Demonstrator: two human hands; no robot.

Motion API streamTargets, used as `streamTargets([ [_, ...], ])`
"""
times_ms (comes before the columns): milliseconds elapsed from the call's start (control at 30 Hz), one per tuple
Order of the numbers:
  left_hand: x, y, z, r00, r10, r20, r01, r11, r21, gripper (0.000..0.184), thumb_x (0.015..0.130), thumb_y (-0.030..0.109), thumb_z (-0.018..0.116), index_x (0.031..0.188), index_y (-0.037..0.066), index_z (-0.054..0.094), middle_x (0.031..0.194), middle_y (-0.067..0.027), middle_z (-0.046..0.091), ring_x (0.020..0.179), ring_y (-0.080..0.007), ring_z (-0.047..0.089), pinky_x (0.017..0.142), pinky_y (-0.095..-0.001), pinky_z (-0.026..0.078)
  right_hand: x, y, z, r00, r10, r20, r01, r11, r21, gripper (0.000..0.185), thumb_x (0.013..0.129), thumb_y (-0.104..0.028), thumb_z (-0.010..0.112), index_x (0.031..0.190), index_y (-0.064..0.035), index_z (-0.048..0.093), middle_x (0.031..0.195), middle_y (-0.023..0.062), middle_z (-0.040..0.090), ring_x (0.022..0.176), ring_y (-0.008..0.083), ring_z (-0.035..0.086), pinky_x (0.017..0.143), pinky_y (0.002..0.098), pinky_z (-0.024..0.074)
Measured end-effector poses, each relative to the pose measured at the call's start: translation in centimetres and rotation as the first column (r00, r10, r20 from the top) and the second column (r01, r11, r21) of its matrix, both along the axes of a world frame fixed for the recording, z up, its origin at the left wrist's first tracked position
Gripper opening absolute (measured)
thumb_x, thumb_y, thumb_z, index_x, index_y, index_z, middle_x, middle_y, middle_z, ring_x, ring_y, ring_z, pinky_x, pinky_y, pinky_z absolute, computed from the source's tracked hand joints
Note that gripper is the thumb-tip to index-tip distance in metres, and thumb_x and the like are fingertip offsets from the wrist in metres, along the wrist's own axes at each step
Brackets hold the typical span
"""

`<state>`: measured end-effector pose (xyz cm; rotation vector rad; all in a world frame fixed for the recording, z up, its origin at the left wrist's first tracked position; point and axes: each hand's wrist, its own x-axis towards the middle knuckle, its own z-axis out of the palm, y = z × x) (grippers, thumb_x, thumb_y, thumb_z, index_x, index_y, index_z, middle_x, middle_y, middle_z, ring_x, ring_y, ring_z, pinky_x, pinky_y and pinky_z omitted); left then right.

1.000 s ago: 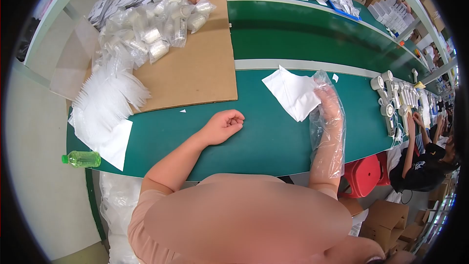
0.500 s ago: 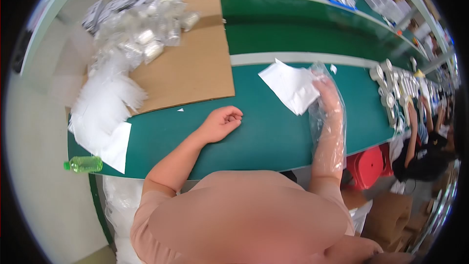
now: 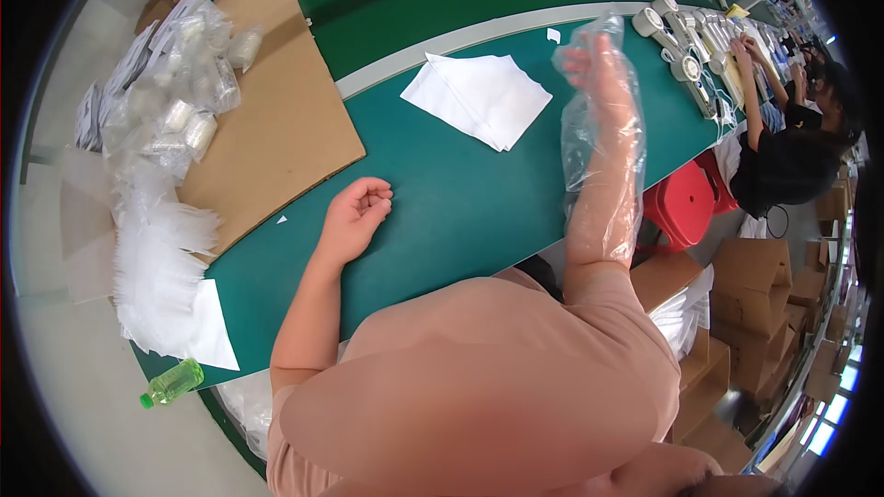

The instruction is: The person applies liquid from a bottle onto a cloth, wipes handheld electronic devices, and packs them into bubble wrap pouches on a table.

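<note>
My right hand (image 3: 603,78) and forearm are inside a clear plastic bag (image 3: 575,124), its fingers stretched out and apart. To its left, not touching it, white sheets (image 3: 474,99) lie loosely folded or overlapped on the green table. My left hand (image 3: 354,219) rests on the tabletop with its fingers loosely curled together and nothing visible in them. Between that hand and the cardboard sheet (image 3: 276,152) lies a small white scrap (image 3: 282,220).
At the left are a heap of clear-wrapped packets (image 3: 175,97), a pile of thin white bags (image 3: 161,267) and a green bottle (image 3: 173,382) by the edge. White handheld devices (image 3: 686,37) lie at the right, near a co-worker (image 3: 792,143) and a red stool (image 3: 680,207).
My right hand has left the white sheets and straightened its fingers inside the bag. The sheets stay on the table. My left hand remains curled, and the view has turned.
</note>
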<state>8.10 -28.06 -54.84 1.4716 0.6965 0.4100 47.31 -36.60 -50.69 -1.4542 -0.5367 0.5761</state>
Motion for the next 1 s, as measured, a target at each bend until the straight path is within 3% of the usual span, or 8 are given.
streamTargets([
  [200,-0.1,0.0,-0.6,0.999,-0.028,0.030,0.026,0.997,0.079,0.017,0.083,0.002,0.054,0.100,0.003,0.054,0.090,-0.0016,0.057,0.076,-0.0076,0.053,0.067,-0.0206,0.045,-2.4,-4.9,1.7,0.842,-0.031,0.539,0.278,0.880,-0.384,0.067,0.082,-0.057,0.047,0.111,0.0021,0.055,0.101,0.0199,0.060,0.091,0.0321,0.058,0.082,0.0376,0.0444],
  [267,-0.1,0.0,-0.5,0.999,-0.039,0.017,0.037,0.992,0.124,0.018,0.083,0.002,0.054,0.101,0.002,0.053,0.090,-0.0018,0.056,0.077,-0.0074,0.053,0.068,-0.0208,0.045,-5.3,-5.1,0.8,0.668,0.229,0.708,0.431,0.656,-0.619,0.069,0.081,-0.058,0.046,0.115,0.0011,0.053,0.115,0.0243,0.052,0.107,0.0359,0.050,0.093,0.0376,0.0379],
  [367,-0.1,0.2,-1.5,0.998,-0.024,0.057,0.020,0.997,0.076,0.017,0.081,0.002,0.057,0.098,0.001,0.055,0.088,-0.0031,0.056,0.079,-0.0074,0.053,0.071,-0.0209,0.045,-8.6,-3.2,-0.5,0.517,0.461,0.721,0.421,0.597,-0.683,0.065,0.079,-0.054,0.050,0.115,0.0001,0.053,0.119,0.0262,0.049,0.113,0.0375,0.046,0.095,0.0398,0.0362],
  [467,0.0,0.1,-1.4,0.999,-0.010,0.050,0.004,0.993,0.115,0.017,0.081,0.004,0.058,0.097,0.001,0.055,0.086,-0.0022,0.056,0.076,-0.0070,0.052,0.069,-0.0209,0.046,-9.7,-0.3,-4.1,0.281,0.360,0.889,0.526,0.717,-0.457,0.056,0.079,-0.048,0.054,0.109,-0.0003,0.057,0.115,0.0268,0.050,0.110,0.0366,0.047,0.095,0.0404,0.0356],
  [633,0.0,-0.2,-0.5,0.999,-0.011,0.039,0.004,0.983,0.182,0.016,0.081,0.005,0.058,0.096,0.000,0.055,0.084,-0.0023,0.056,0.074,-0.0074,0.052,0.067,-0.0211,0.046,-7.9,2.7,-5.0,0.365,0.439,0.821,0.339,0.759,-0.556,0.044,0.076,-0.034,0.060,0.105,-0.0012,0.058,0.108,0.0208,0.057,0.106,0.0345,0.050,0.093,0.0405,0.0376],
  [700,0.0,-0.3,-0.3,0.999,-0.032,0.035,0.022,0.970,0.243,0.016,0.081,0.006,0.058,0.095,0.000,0.055,0.083,-0.0029,0.056,0.072,-0.0083,0.052,0.066,-0.0225,0.046,-7.9,2.6,-4.5,0.594,0.355,0.722,0.180,0.816,-0.550,0.039,0.075,-0.025,0.060,0.108,-0.0037,0.056,0.102,0.0188,0.059,0.100,0.0343,0.054,0.086,0.0397,0.0435],
  [833,0.0,-0.1,-1.0,0.999,-0.031,0.011,0.027,0.966,0.258,0.016,0.080,0.006,0.059,0.094,0.000,0.056,0.081,-0.0033,0.056,0.071,-0.0087,0.052,0.065,-0.0226,0.046,-7.8,2.8,-2.7,0.680,0.275,0.679,0.229,0.801,-0.554,0.040,0.078,-0.026,0.060,0.108,-0.0013,0.055,0.108,0.0205,0.057,0.102,0.0349,0.054,0.087,0.0402,0.0426],
  [1000,0.2,-0.2,-0.8,1.000,-0.024,0.006,0.021,0.961,0.274,0.015,0.080,0.004,0.058,0.094,0.001,0.056,0.083,-0.0032,0.056,0.072,-0.0084,0.052,0.065,-0.0213,0.045,-7.6,1.7,-3.2,0.442,0.300,0.846,0.544,0.660,-0.518,0.060,0.077,-0.047,0.057,0.115,-0.0010,0.053,0.116,0.0264,0.051,0.111,0.0364,0.047,0.096,0.0418,0.0357],
])
